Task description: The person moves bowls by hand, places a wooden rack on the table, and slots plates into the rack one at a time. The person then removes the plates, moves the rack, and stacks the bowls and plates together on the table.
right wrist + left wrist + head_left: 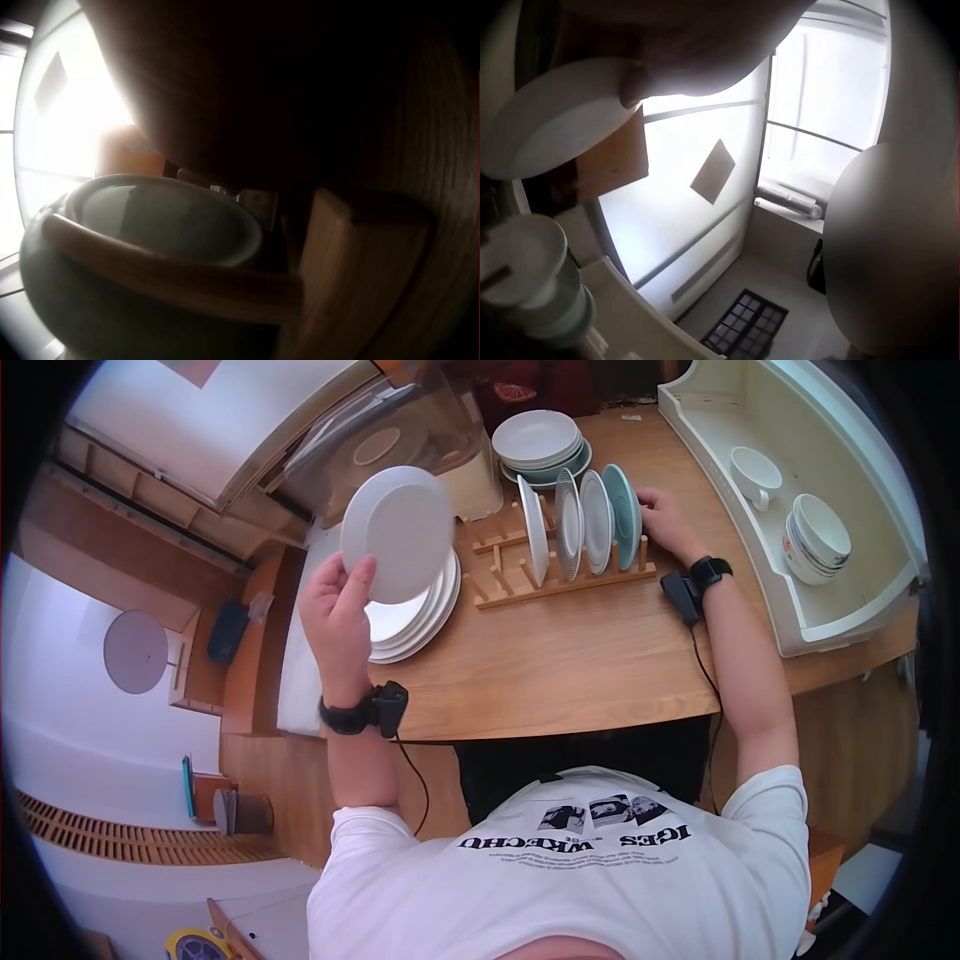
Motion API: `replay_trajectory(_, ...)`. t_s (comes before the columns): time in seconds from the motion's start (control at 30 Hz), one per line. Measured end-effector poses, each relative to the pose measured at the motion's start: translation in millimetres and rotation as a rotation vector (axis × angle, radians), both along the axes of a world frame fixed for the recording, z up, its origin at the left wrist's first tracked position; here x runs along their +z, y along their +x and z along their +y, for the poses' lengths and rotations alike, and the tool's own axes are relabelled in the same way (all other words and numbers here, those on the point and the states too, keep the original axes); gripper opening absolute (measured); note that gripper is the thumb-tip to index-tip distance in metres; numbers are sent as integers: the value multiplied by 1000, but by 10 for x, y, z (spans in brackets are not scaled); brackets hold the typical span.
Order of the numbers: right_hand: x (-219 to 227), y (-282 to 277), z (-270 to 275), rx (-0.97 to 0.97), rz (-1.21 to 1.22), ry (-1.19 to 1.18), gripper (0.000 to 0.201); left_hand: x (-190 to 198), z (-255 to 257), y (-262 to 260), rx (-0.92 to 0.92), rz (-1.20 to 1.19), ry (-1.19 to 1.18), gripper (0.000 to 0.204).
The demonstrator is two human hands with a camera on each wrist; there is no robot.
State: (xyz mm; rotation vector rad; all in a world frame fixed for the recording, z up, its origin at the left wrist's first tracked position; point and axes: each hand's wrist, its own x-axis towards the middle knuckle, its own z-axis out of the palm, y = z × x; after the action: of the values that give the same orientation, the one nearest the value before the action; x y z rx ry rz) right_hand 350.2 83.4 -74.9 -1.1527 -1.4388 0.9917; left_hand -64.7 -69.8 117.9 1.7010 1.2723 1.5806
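Observation:
My left hand (pixel 340 600) holds a white plate (pixel 405 535) up by its lower left edge, thumb on the face toward me. Under it, a stack of white plates (pixel 440 622) stands on the table. In the middle, a wooden plate rack (pixel 560 593) holds several plates upright: a white plate (pixel 533 530) at the left, two pale plates, and a green plate (pixel 622 515) at the right. My right hand (pixel 672 525) is at the rack's right end, beside the green plate. Its fingertips are hidden, so I cannot tell whether they grip the rack.
Behind the rack sits a pile of bowls (pixel 537 440). A clear plastic bin (pixel 430 450) stands at the back left. At the right, a cream tray-like shelf (pixel 745 550) holds a white cup (pixel 755 475) and stacked bowls (pixel 818 535). The wooden table's (pixel 520 690) front edge is before me.

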Motion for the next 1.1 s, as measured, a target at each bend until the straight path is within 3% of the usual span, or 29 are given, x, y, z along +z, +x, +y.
replay_trajectory(0.1, 35, -1, -22, -3, -29, 19, 26, -195, 49, -429, 223, 499, 161, 19)
replay_trajectory(0.2, 134, -13, -103, -5, -59, 16, 26, -358, -3, -516, 348, 970, 380, 16)
replay_trajectory(0.33, 143, -25, -92, 4, -45, 28, 26, -620, 43, -716, 285, 1142, 498, 13)
replay_trajectory(1.1, 192, -46, -154, -4, -1, 17, 28, -920, 55, -939, 136, 1256, 363, 18)
